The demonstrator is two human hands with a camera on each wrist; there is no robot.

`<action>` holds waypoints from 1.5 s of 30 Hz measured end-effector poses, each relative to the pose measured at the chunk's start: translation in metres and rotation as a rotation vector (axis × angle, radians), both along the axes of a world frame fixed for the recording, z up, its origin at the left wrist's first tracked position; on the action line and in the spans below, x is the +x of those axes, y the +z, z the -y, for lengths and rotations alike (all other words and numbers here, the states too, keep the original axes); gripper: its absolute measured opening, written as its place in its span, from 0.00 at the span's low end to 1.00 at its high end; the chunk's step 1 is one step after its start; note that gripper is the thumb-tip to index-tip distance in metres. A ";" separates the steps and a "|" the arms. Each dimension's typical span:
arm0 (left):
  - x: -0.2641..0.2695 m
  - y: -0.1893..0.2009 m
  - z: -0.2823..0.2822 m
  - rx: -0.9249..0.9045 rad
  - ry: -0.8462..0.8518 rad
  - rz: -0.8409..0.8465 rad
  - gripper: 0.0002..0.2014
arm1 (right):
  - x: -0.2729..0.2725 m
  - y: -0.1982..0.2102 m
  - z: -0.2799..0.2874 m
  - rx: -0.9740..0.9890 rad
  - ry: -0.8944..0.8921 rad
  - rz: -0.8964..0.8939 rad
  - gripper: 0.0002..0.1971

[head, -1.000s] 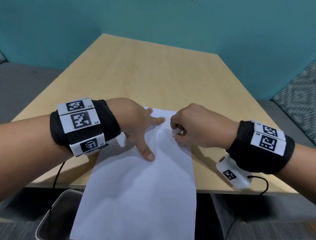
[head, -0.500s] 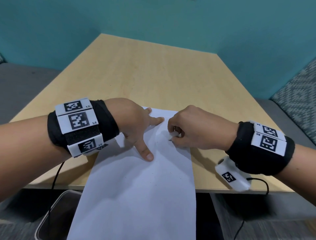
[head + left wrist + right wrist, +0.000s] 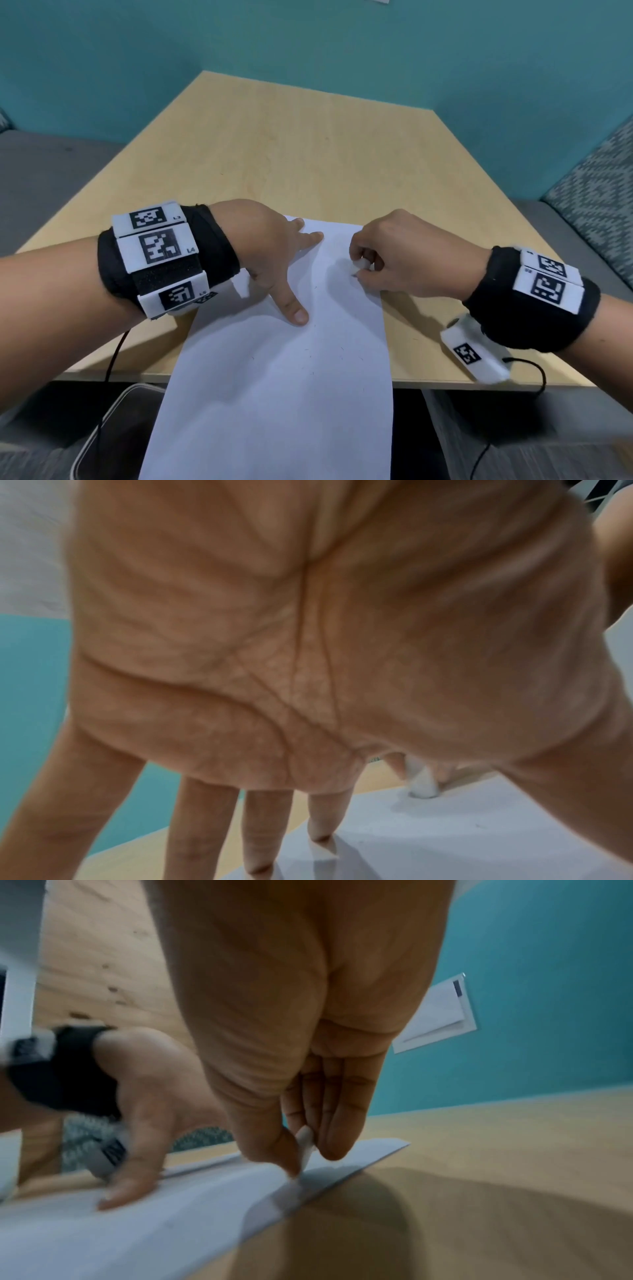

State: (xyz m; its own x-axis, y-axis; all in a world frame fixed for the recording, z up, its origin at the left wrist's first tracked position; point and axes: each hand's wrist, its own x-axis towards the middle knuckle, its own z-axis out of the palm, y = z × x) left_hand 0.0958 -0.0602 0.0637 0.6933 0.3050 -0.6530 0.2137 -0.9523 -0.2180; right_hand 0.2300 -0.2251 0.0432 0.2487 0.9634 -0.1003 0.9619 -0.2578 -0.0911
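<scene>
A white sheet of paper (image 3: 274, 394) lies on the wooden table (image 3: 291, 154), its near end hanging over the front edge. My left hand (image 3: 270, 253) presses on the sheet's far left part with straight, spread fingers (image 3: 320, 831); the thumb points toward me. My right hand (image 3: 394, 257) is curled over the sheet's far right part and pinches a small white eraser-like piece (image 3: 361, 263) whose tip touches the paper. The piece (image 3: 423, 783) shows as a short white stub in the left wrist view, and between thumb and fingers (image 3: 306, 1144) in the right wrist view.
Teal walls close in the table at the back and right. A patterned cushion (image 3: 599, 181) sits at the right. A dark bin (image 3: 102, 428) stands below the front edge on the left. A white wall plate (image 3: 438, 1015) is on the wall.
My right hand has shifted slightly left and back right on the paper with the white piece in it. The left hand and the sheet have stayed put.
</scene>
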 end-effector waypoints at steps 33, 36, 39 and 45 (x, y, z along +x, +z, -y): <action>0.016 -0.031 -0.041 -0.186 -0.098 0.026 0.80 | 0.008 0.004 0.005 -0.002 0.053 -0.017 0.07; 0.016 -0.030 -0.039 -0.193 -0.089 0.027 0.80 | 0.009 0.003 0.006 0.022 0.033 0.000 0.06; 0.016 -0.027 -0.037 -0.199 -0.073 0.025 0.79 | -0.002 0.004 0.008 -0.015 0.113 -0.026 0.05; 0.015 -0.026 -0.036 -0.199 -0.085 0.023 0.80 | 0.016 0.002 0.000 0.044 0.019 0.006 0.06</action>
State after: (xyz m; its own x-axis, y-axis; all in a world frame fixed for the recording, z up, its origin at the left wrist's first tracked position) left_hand 0.1108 -0.0244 0.0379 0.7267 0.1111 -0.6779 0.1331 -0.9909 -0.0197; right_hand 0.2462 -0.2247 0.0456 0.2303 0.9715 -0.0563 0.9672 -0.2349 -0.0964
